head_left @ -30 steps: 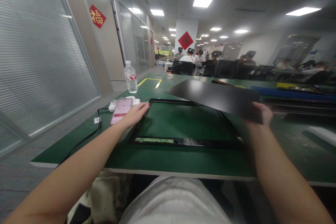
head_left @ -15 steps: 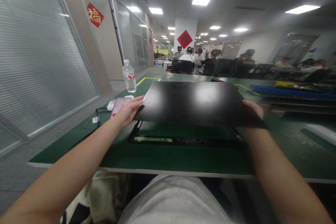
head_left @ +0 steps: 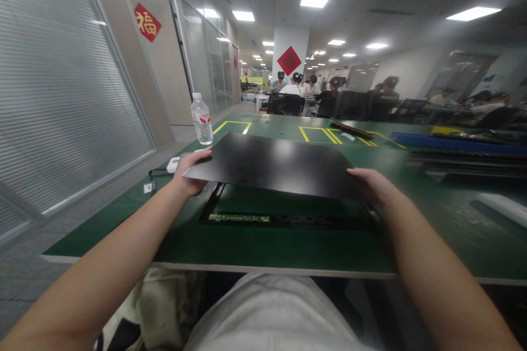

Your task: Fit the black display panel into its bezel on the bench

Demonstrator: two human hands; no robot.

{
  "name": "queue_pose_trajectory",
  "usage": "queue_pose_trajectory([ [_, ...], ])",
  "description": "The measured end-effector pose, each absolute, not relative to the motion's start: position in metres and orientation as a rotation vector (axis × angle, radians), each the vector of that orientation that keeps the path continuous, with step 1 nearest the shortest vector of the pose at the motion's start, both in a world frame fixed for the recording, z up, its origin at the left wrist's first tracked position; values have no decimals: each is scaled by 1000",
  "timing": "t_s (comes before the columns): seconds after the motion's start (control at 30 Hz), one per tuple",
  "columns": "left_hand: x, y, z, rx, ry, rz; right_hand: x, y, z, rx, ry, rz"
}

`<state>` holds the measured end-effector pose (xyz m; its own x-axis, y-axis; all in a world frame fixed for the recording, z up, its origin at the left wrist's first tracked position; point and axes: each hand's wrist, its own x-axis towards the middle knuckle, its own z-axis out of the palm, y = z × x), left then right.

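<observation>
Now lower, black panel (head_left: 274, 164) sank toward the black frame (head_left: 288, 220) on the desk (head_left: 255, 252), left hand (head_left: 190, 171) and right hand (head_left: 370, 185) kept clamped on its side edges.

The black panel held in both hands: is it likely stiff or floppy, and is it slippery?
The black panel looks fairly stiff: held only at its ends by the left hand and the right hand, it shows no sag. It seems thin, so probably light. Its surface reflects the ceiling lights, so it may be smooth and somewhat slippery.

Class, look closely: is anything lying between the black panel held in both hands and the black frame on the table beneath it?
Nothing visible does. The black panel hangs over the frame; only green mat shows inside the frame.
</observation>
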<state>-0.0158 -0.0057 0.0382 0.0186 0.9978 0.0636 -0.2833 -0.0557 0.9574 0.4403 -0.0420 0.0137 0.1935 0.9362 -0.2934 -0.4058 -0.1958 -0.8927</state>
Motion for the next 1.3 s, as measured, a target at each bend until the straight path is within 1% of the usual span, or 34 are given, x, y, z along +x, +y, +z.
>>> queue_pose_trajectory([
  [0.1,-17,-6,39,1027,929,1389,439,-39,9,-1298,-670,1592],
  [0.4,-10,-15,50,853,776,1449,441,-34,7,-1482,-960,1271],
  [0.8,-12,-5,34,1097,788,1367,430,-40,18,-1718,-935,902],
  [1.3,-11,-7,31,1174,860,1389,432,-40,19,-1739,-931,811],
])
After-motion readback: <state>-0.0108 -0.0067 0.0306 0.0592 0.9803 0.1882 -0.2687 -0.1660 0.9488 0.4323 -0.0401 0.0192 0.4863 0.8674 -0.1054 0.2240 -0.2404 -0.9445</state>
